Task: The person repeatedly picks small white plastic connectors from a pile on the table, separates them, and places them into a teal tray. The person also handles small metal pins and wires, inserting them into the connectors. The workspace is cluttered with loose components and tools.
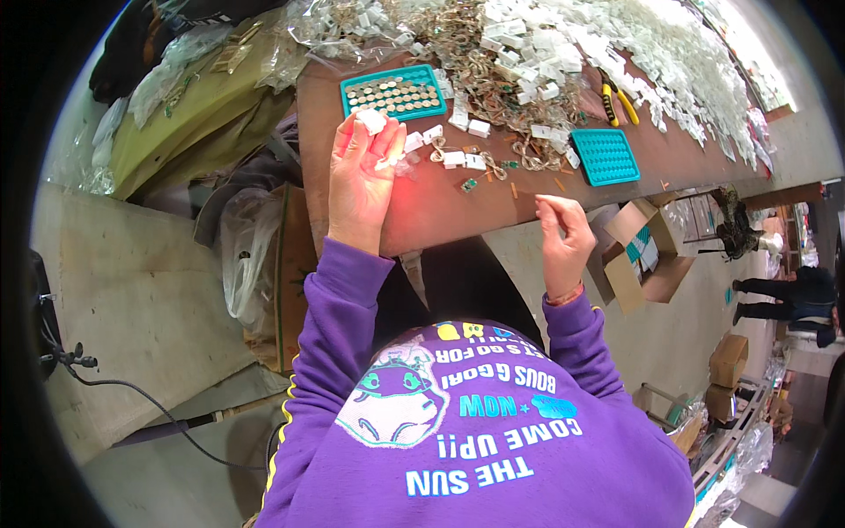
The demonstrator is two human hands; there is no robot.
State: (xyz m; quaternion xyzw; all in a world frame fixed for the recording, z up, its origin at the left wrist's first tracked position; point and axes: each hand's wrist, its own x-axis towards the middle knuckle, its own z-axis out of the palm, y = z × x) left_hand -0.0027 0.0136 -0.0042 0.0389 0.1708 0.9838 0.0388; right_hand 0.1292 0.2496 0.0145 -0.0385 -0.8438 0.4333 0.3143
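Note:
My left hand (361, 192) is raised at the near left of the brown table, its fingers closed on a small white plastic casing (371, 121). Another small white piece (385, 164) shows by its palm, and red light glows over the palm and the tabletop beside it. Off the table's front edge, my right hand (566, 245) is curled with thumb and forefinger pinched together; anything between them is too small to make out. Between the hands lie several white casings (453, 159), coiled thin wires (497, 167) and a small green circuit board (468, 185).
A teal tray (440, 107) of round silvery cells stands behind my left hand. Farther right are another teal tray (607, 182) and yellow-handled pliers (627, 107). White casings (519, 53) and wires heap at the back. An open cardboard box (664, 283) stands beyond my right hand.

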